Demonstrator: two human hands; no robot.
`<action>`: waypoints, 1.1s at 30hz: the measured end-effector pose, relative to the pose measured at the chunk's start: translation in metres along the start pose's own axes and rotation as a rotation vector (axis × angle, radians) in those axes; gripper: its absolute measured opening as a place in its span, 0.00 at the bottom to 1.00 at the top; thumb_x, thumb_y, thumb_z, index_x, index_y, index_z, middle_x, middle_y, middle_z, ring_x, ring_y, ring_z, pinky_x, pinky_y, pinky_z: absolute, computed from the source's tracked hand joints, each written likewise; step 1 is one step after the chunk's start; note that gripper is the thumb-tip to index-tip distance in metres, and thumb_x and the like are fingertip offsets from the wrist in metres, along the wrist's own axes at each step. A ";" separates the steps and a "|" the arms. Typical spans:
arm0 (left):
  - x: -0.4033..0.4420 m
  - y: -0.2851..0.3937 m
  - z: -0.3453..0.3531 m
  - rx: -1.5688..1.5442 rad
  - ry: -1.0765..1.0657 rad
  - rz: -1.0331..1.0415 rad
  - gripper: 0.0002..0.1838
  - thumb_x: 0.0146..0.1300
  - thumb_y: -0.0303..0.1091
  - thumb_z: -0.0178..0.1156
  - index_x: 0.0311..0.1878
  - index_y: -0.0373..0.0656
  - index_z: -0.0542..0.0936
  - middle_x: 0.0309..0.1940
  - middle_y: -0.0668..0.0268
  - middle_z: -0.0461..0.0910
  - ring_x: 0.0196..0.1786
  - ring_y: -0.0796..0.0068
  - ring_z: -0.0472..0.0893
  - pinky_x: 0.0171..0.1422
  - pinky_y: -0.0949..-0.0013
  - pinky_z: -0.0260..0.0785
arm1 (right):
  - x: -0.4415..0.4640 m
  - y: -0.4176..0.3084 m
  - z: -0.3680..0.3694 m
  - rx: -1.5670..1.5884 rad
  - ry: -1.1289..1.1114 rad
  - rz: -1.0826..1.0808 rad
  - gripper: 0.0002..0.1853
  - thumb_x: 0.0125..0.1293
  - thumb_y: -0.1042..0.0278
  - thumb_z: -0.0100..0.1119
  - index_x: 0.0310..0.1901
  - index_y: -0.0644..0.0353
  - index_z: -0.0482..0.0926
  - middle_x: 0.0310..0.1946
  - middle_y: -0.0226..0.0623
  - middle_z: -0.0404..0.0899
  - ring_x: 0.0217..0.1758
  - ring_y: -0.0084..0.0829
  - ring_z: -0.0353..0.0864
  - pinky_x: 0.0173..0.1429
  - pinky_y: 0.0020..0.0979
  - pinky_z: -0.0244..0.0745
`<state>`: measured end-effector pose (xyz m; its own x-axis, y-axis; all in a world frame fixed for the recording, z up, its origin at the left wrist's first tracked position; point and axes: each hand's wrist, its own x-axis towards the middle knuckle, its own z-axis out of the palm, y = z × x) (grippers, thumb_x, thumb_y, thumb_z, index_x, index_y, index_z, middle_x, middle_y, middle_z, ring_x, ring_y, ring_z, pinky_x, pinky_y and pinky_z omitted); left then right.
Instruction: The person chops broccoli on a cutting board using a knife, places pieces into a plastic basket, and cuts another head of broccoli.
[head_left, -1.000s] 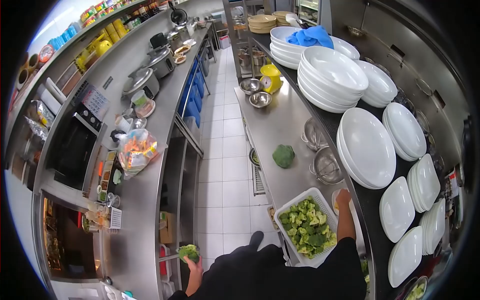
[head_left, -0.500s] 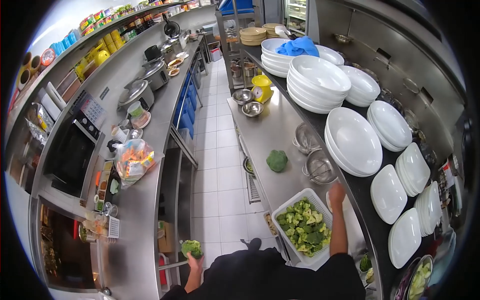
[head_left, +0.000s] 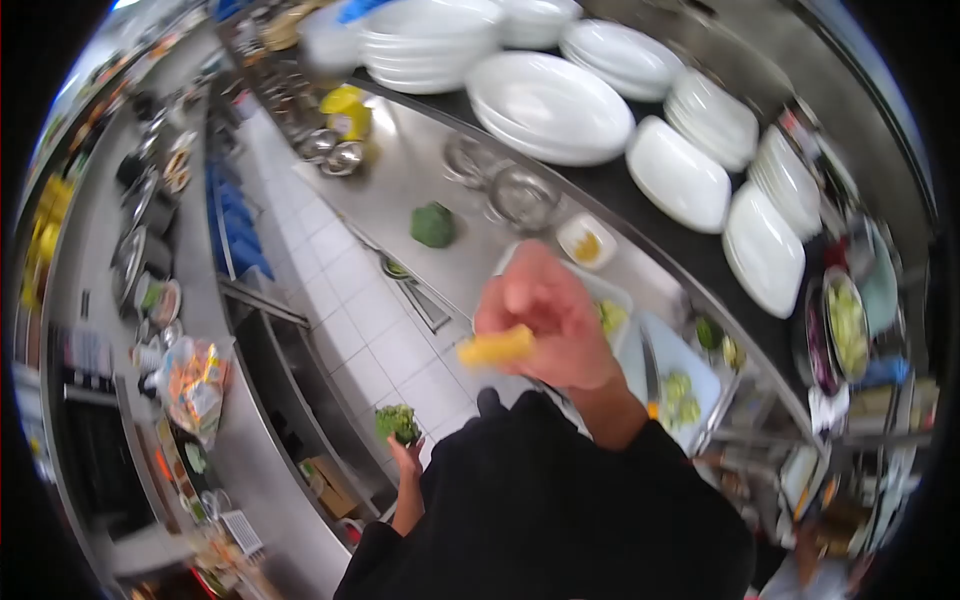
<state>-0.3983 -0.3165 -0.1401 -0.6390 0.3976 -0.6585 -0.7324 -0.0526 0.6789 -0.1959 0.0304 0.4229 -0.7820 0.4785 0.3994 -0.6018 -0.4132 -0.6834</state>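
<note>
- Head view: our right hand (head_left: 560, 322) pinches a yellow strip (head_left: 492, 348), long axis roughly crosswise, jutting leftward from the fingers.
- That strip lies well apart from our left hand (head_left: 406, 458), which holds broccoli (head_left: 397, 424) at its fingers.
- Beyond our right hand sits a dish (head_left: 569, 229).

Green was shown by the broccoli (head_left: 397, 424), yellow by the food piece (head_left: 497, 348) and scale (head_left: 348, 112), plain white by the plates (head_left: 550, 106).

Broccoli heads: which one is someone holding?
The broccoli head in the left hand; the other head sits on the steel counter, untouched.
</note>
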 end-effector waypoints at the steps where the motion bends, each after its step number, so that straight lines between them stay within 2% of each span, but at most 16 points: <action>1: 0.006 -0.002 0.002 0.020 -0.030 -0.018 0.37 0.74 0.65 0.47 0.75 0.49 0.66 0.65 0.59 0.75 0.67 0.49 0.76 0.70 0.38 0.68 | -0.012 -0.015 0.015 0.105 -0.058 -0.086 0.21 0.62 0.77 0.71 0.54 0.56 0.73 0.44 0.41 0.83 0.39 0.22 0.81 0.37 0.21 0.72; 2: 0.012 -0.010 -0.002 0.063 -0.061 -0.012 0.35 0.75 0.64 0.45 0.76 0.51 0.63 0.68 0.60 0.72 0.61 0.55 0.78 0.64 0.41 0.75 | -0.024 -0.029 0.030 0.215 -0.126 -0.166 0.22 0.60 0.78 0.73 0.53 0.57 0.74 0.43 0.43 0.84 0.41 0.25 0.85 0.39 0.21 0.75; 4: 0.019 -0.022 -0.015 0.074 -0.090 -0.014 0.36 0.75 0.66 0.45 0.76 0.52 0.63 0.67 0.60 0.72 0.61 0.55 0.78 0.64 0.41 0.75 | -0.042 -0.046 0.044 0.331 -0.296 -0.338 0.22 0.57 0.82 0.75 0.50 0.60 0.75 0.41 0.48 0.85 0.37 0.29 0.87 0.36 0.21 0.75; 6: 0.039 -0.031 -0.023 0.041 -0.108 -0.074 0.39 0.73 0.70 0.46 0.76 0.53 0.62 0.66 0.61 0.73 0.59 0.53 0.79 0.62 0.44 0.77 | -0.065 -0.062 0.050 0.274 -0.323 -0.435 0.17 0.60 0.80 0.75 0.47 0.59 0.78 0.38 0.49 0.86 0.30 0.28 0.83 0.31 0.20 0.71; 10: 0.029 -0.032 -0.019 0.154 -0.010 -0.118 0.38 0.73 0.69 0.47 0.75 0.54 0.63 0.65 0.61 0.74 0.54 0.53 0.82 0.58 0.51 0.80 | -0.126 -0.079 0.077 0.211 -0.092 -0.500 0.08 0.65 0.75 0.72 0.42 0.55 0.82 0.34 0.49 0.88 0.20 0.22 0.76 0.23 0.18 0.67; 13: 0.024 -0.038 -0.019 0.176 -0.192 -0.145 0.37 0.73 0.68 0.47 0.75 0.55 0.65 0.65 0.62 0.76 0.55 0.54 0.83 0.59 0.51 0.80 | -0.173 -0.101 0.083 0.205 -0.047 -0.427 0.07 0.67 0.69 0.70 0.43 0.60 0.82 0.38 0.49 0.87 0.24 0.20 0.74 0.29 0.19 0.70; 15: -0.007 -0.040 0.000 0.209 -0.163 -0.107 0.37 0.73 0.68 0.46 0.75 0.55 0.66 0.66 0.63 0.76 0.56 0.54 0.83 0.61 0.50 0.78 | -0.206 -0.105 0.082 0.224 -0.103 -0.393 0.10 0.64 0.78 0.70 0.46 0.65 0.81 0.46 0.49 0.84 0.26 0.15 0.67 0.33 0.18 0.66; 17: -0.044 -0.041 0.028 0.270 -0.149 -0.059 0.37 0.73 0.68 0.46 0.76 0.56 0.66 0.68 0.64 0.75 0.59 0.54 0.83 0.66 0.48 0.75 | -0.216 -0.087 0.080 0.284 -0.224 -0.797 0.14 0.65 0.73 0.74 0.48 0.69 0.82 0.45 0.51 0.83 0.40 0.33 0.87 0.49 0.24 0.85; 18: -0.055 -0.044 0.035 0.291 -0.185 -0.061 0.36 0.74 0.68 0.45 0.76 0.56 0.65 0.68 0.64 0.75 0.61 0.54 0.82 0.67 0.47 0.74 | -0.221 -0.099 0.073 0.216 -0.261 -0.874 0.14 0.64 0.74 0.75 0.47 0.69 0.83 0.45 0.51 0.83 0.40 0.31 0.86 0.47 0.23 0.85; 21: -0.082 -0.056 0.047 0.300 -0.295 -0.051 0.36 0.76 0.66 0.43 0.78 0.55 0.63 0.70 0.64 0.73 0.63 0.53 0.81 0.68 0.47 0.73 | -0.273 -0.120 0.091 0.173 -0.100 -0.825 0.12 0.68 0.67 0.70 0.46 0.67 0.84 0.46 0.50 0.82 0.38 0.27 0.85 0.42 0.23 0.83; 22: -0.089 -0.061 0.053 0.319 -0.307 -0.048 0.36 0.77 0.66 0.42 0.79 0.55 0.60 0.71 0.63 0.73 0.64 0.52 0.81 0.68 0.48 0.73 | -0.280 -0.119 0.075 0.059 -0.178 -0.889 0.13 0.70 0.64 0.68 0.47 0.67 0.84 0.46 0.50 0.82 0.37 0.28 0.85 0.42 0.24 0.82; 25: -0.119 -0.075 0.077 0.293 -0.372 -0.045 0.36 0.78 0.65 0.43 0.80 0.56 0.58 0.72 0.61 0.72 0.65 0.50 0.80 0.69 0.46 0.71 | -0.334 -0.128 0.094 0.085 -0.082 -0.766 0.21 0.74 0.52 0.60 0.47 0.66 0.86 0.49 0.50 0.81 0.38 0.30 0.85 0.45 0.24 0.83; 26: -0.130 -0.080 0.088 0.306 -0.377 -0.023 0.37 0.77 0.65 0.42 0.81 0.55 0.57 0.72 0.60 0.71 0.66 0.47 0.79 0.71 0.43 0.68 | -0.346 -0.120 0.105 0.144 -0.016 -0.820 0.21 0.74 0.52 0.60 0.47 0.66 0.86 0.49 0.50 0.81 0.39 0.30 0.85 0.47 0.24 0.82; 29: -0.157 -0.080 0.122 0.381 -0.478 -0.032 0.39 0.75 0.64 0.42 0.82 0.53 0.56 0.73 0.59 0.70 0.68 0.45 0.77 0.74 0.40 0.64 | -0.387 -0.163 0.089 -0.079 0.134 -0.649 0.13 0.73 0.60 0.58 0.42 0.62 0.84 0.39 0.48 0.86 0.25 0.23 0.74 0.32 0.22 0.73; 31: -0.200 -0.070 0.165 0.456 -0.540 -0.039 0.40 0.74 0.66 0.40 0.81 0.52 0.59 0.72 0.59 0.72 0.70 0.44 0.76 0.71 0.41 0.65 | -0.409 -0.154 0.074 -0.255 0.306 -0.665 0.11 0.69 0.68 0.55 0.43 0.64 0.85 0.43 0.47 0.84 0.30 0.24 0.75 0.36 0.24 0.71; 33: -0.211 -0.065 0.187 0.486 -0.642 -0.077 0.40 0.73 0.66 0.39 0.80 0.51 0.61 0.71 0.60 0.73 0.70 0.44 0.77 0.68 0.43 0.67 | -0.437 -0.150 0.037 -0.854 0.585 -0.526 0.10 0.67 0.74 0.55 0.44 0.64 0.85 0.43 0.45 0.84 0.38 0.29 0.80 0.42 0.27 0.73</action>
<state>-0.1721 -0.2251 0.0154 -0.2225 0.8401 -0.4948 -0.4901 0.3423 0.8016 0.2305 -0.1450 0.3736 -0.1393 0.8128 0.5656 -0.3507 0.4937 -0.7958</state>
